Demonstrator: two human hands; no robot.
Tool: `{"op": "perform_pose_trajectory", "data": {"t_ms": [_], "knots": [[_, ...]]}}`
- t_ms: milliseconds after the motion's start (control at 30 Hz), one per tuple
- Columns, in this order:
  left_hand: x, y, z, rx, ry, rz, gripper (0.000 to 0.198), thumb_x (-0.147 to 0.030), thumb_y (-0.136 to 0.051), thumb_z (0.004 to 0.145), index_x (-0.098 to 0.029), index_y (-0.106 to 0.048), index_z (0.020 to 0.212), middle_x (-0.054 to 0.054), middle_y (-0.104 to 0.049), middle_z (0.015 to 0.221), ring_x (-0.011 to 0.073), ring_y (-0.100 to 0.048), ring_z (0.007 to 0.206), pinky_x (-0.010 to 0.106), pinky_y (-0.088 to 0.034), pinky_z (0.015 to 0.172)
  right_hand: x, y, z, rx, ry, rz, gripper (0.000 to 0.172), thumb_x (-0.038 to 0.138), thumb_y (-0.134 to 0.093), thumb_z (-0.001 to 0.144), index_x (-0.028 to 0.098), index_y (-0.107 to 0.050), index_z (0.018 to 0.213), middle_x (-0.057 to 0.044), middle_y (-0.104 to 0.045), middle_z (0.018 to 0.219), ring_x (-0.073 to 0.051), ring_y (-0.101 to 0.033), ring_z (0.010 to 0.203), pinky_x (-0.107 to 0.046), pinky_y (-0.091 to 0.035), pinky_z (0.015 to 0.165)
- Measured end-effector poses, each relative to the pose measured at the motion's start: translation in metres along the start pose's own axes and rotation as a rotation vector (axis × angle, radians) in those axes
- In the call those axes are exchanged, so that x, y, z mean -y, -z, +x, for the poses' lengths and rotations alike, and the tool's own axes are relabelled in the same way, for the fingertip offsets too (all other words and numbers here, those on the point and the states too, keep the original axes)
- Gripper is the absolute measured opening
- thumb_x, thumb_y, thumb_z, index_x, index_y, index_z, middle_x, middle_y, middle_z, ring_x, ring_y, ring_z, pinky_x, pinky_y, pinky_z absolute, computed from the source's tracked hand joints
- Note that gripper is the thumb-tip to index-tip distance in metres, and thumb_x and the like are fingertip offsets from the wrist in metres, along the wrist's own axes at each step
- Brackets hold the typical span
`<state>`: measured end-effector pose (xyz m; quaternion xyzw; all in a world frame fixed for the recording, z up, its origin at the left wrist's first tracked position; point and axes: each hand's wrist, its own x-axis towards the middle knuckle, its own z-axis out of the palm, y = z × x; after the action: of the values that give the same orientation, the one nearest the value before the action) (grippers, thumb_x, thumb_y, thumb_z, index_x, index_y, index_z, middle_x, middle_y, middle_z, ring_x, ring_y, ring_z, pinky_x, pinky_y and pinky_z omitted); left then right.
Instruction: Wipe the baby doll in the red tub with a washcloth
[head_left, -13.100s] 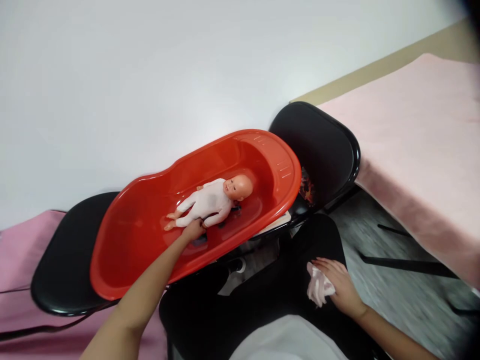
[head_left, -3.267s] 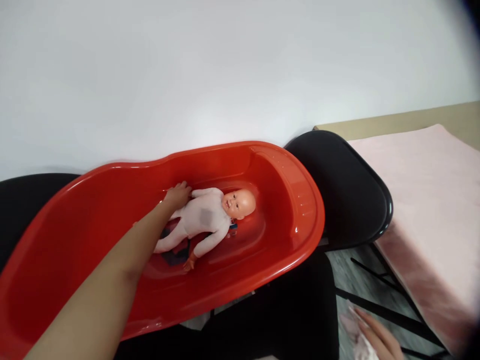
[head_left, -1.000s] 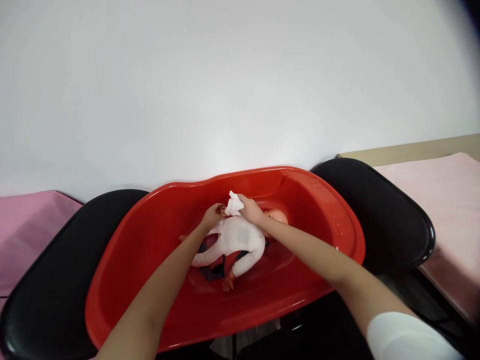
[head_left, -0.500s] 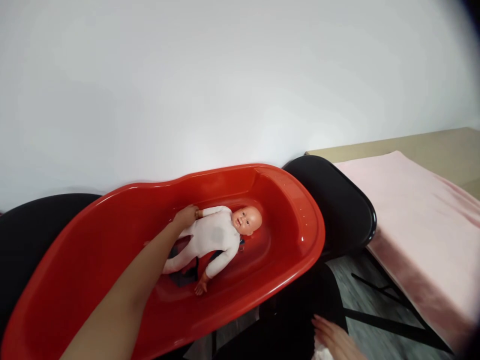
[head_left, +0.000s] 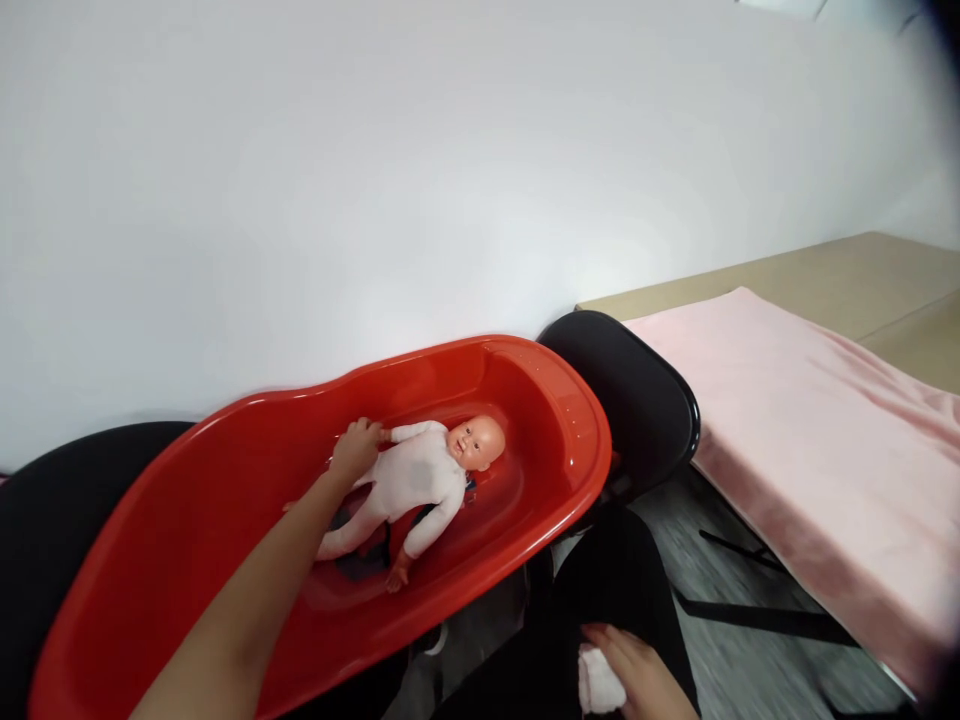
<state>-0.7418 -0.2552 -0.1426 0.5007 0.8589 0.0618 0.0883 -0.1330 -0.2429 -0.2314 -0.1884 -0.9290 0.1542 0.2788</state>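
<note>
A baby doll [head_left: 420,475] in a white suit lies on its back inside a red plastic tub [head_left: 225,470], head toward the right. My left hand [head_left: 352,450] is closed around the doll's far arm. Low at the frame's bottom edge, my right hand [head_left: 637,675] rests on a small white-pink cloth [head_left: 598,682] on my dark lap, fingers curled over it.
The tub rests across two black chairs [head_left: 637,400], one at each end, against a white wall [head_left: 375,150]. A table with a pink cover [head_left: 817,440] stands to the right. Grey floor and black table legs show below it.
One second ago both hands were at the doll, the right one pressing the cloth on it. The right hand has since drawn back to my lap with the cloth. The left stays on the doll's arm.
</note>
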Motion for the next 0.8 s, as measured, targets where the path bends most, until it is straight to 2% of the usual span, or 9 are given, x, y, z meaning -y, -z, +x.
{"op": "perform_pose_trajectory", "data": {"t_ms": [67,133,200,300,400,500,633,700,800], "knots": [[-0.002,0.015,-0.025,-0.047,-0.058,0.013,0.028,-0.021,-0.054,0.100,-0.015,-0.074,0.119,0.020,-0.069,0.130,0.0339,-0.061,0.116,0.045,-0.049,0.101,0.010,0.026,0.049,-0.050,0.039,0.054,0.105,0.006,-0.061,0.080,0.046,-0.037,0.174,-0.001,-0.085,0.118,-0.028,-0.085,0.095,-0.037,-0.075,0.075],[0.002,0.031,-0.055,-0.115,-0.110,-0.047,0.034,-0.022,-0.049,0.103,-0.018,-0.073,0.127,0.016,-0.069,0.132,0.0312,-0.062,0.120,0.043,-0.051,0.106,0.013,0.053,0.109,-0.102,0.083,0.162,0.083,0.020,-0.068,0.088,0.039,-0.049,0.167,-0.006,-0.082,0.124,-0.031,-0.083,0.104,-0.043,-0.074,0.084],[0.011,0.046,-0.088,-0.214,-0.095,-0.162,0.036,-0.029,-0.050,0.104,-0.019,-0.071,0.132,0.014,-0.068,0.136,0.0304,-0.062,0.127,0.043,-0.052,0.110,0.003,0.076,0.172,-0.162,-0.039,0.216,0.067,0.022,-0.069,0.094,0.034,-0.056,0.159,-0.010,-0.076,0.136,-0.029,-0.079,0.119,-0.044,-0.068,0.102],[0.028,0.064,-0.142,-0.320,-0.021,-0.295,0.039,-0.038,-0.053,0.101,-0.018,-0.071,0.130,0.015,-0.068,0.138,0.0320,-0.065,0.129,0.046,-0.055,0.110,-0.035,0.091,0.255,-0.174,-0.267,0.281,0.067,0.029,-0.075,0.092,0.025,-0.056,0.156,-0.014,-0.068,0.147,-0.031,-0.071,0.130,-0.049,-0.058,0.115],[0.046,0.070,-0.196,-0.366,0.038,-0.320,0.042,-0.040,-0.053,0.096,-0.017,-0.072,0.125,0.016,-0.070,0.134,0.0351,-0.068,0.126,0.051,-0.056,0.111,-0.079,0.086,0.314,-0.013,-0.443,0.242,0.070,0.034,-0.082,0.088,0.015,-0.059,0.151,-0.018,-0.069,0.143,-0.034,-0.069,0.129,-0.049,-0.054,0.117],[0.061,0.063,-0.241,-0.402,0.100,-0.344,0.046,-0.046,-0.053,0.094,-0.017,-0.072,0.124,0.017,-0.072,0.133,0.0365,-0.070,0.127,0.055,-0.054,0.117,-0.106,0.078,0.348,0.142,-0.514,0.072,0.059,0.042,-0.071,0.100,0.012,-0.062,0.150,-0.021,-0.068,0.139,-0.034,-0.068,0.128,-0.046,-0.050,0.117],[0.076,0.047,-0.278,-0.443,0.183,-0.398,0.052,-0.056,-0.055,0.093,-0.019,-0.072,0.125,0.016,-0.073,0.133,0.0357,-0.070,0.128,0.055,-0.054,0.120,-0.112,0.072,0.366,0.317,-0.638,-0.125,0.062,0.054,-0.050,0.112,0.013,-0.058,0.158,-0.024,-0.062,0.143,-0.036,-0.067,0.127,-0.046,-0.050,0.112],[0.081,0.041,-0.285,-0.456,0.191,-0.401,0.051,-0.056,-0.056,0.093,-0.020,-0.072,0.125,0.015,-0.074,0.132,0.0347,-0.071,0.128,0.055,-0.055,0.120,-0.107,0.068,0.369,0.332,-0.683,-0.221,0.065,0.057,-0.044,0.113,0.012,-0.057,0.158,-0.026,-0.057,0.147,-0.039,-0.062,0.133,-0.048,-0.049,0.113],[0.087,0.035,-0.285,-0.476,0.164,-0.365,0.049,-0.055,-0.055,0.095,-0.021,-0.072,0.126,0.013,-0.075,0.132,0.0330,-0.072,0.126,0.053,-0.057,0.117,-0.100,0.060,0.371,0.235,-0.658,-0.360,0.067,0.057,-0.043,0.113,0.011,-0.052,0.160,-0.028,-0.052,0.151,-0.040,-0.054,0.140,-0.048,-0.048,0.113]]}}
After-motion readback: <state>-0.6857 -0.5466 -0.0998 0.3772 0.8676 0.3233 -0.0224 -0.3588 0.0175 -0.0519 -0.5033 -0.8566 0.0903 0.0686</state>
